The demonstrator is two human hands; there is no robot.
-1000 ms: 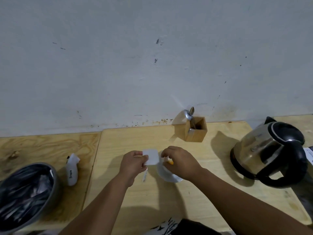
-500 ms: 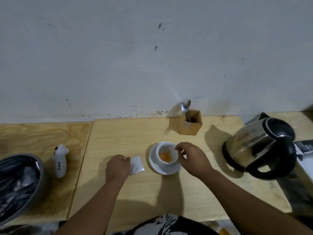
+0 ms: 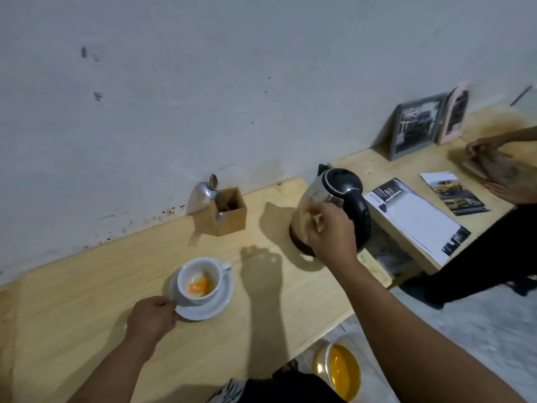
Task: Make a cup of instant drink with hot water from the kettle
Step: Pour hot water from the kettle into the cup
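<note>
A white cup (image 3: 190,271) with orange powder at its bottom stands on a white saucer (image 3: 212,308) on the wooden table. My left hand (image 3: 152,318) grips the saucer's near left rim. A steel kettle with a black lid and handle (image 3: 344,186) stands to the right near the table's end. My right hand (image 3: 329,232) hovers in front of the kettle's body, just left of the handle, fingers loosely apart and holding nothing. The kettle's base is partly hidden behind that hand.
A wooden box (image 3: 231,210) holding spoons stands by the wall behind the cup. On a second table to the right lie leaflets (image 3: 418,216), picture frames (image 3: 415,126) and another person's hands (image 3: 494,158). A bowl of yellow liquid (image 3: 344,370) sits on the floor.
My right hand left the cup and went right to the kettle. My left hand moved onto the saucer's rim; the white sachet it held is out of sight. The view swung right.
</note>
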